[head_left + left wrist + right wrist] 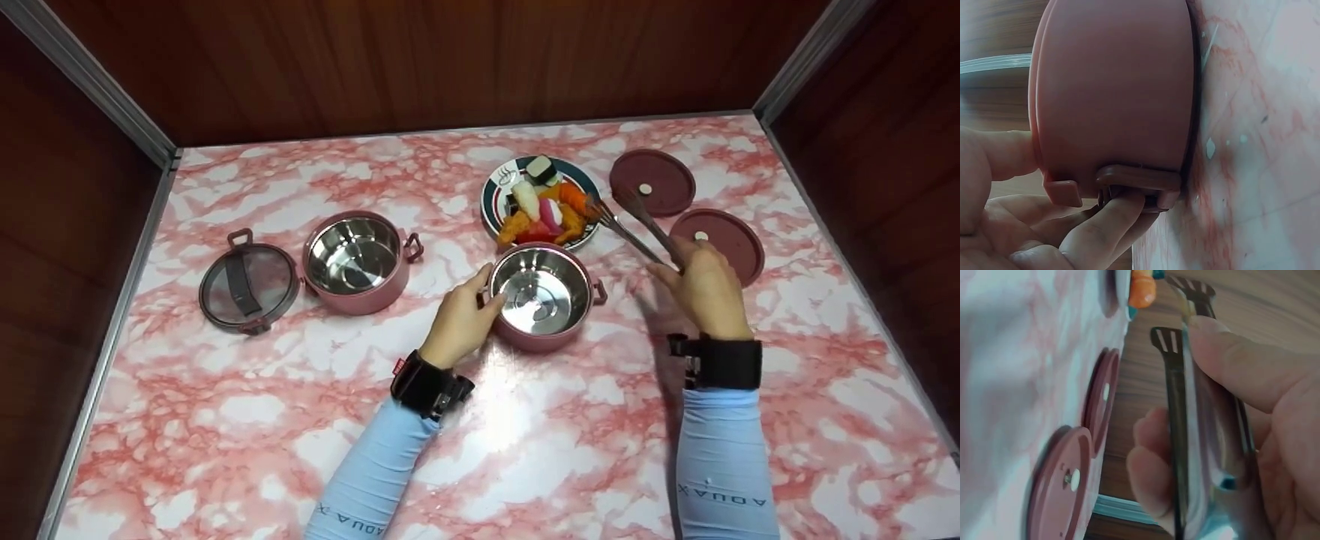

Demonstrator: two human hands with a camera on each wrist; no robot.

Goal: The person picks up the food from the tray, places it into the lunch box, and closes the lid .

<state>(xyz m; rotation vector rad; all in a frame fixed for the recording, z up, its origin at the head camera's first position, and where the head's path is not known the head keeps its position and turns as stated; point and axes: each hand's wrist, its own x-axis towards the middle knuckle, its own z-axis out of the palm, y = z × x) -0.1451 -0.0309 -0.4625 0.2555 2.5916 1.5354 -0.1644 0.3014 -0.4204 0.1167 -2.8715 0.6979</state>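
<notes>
My left hand (465, 322) holds a pink steel-lined pot (536, 341) on the table. In the left wrist view the thumb presses the rim and fingers hook into the side handle (1140, 177). The pot's inside looks bare. My right hand (709, 289) grips metal tongs (1176, 410) with slotted tips, their arms apart. Those tips reach toward a patterned plate (491, 199) just behind the pot. Food pieces heap on it, among them an orange piece (574, 199), a pink-and-white piece (550, 216) and a dark-wrapped roll (541, 171). Whether the tips touch food is unclear.
A second pink pot (367, 300) stands open at the left, beside a clear-topped lid (217, 289) with a grey strap. Two round dark-pink lids (667, 169) with white knobs lie at the right. Wood-look walls (450, 67) enclose the marbled table (247, 450).
</notes>
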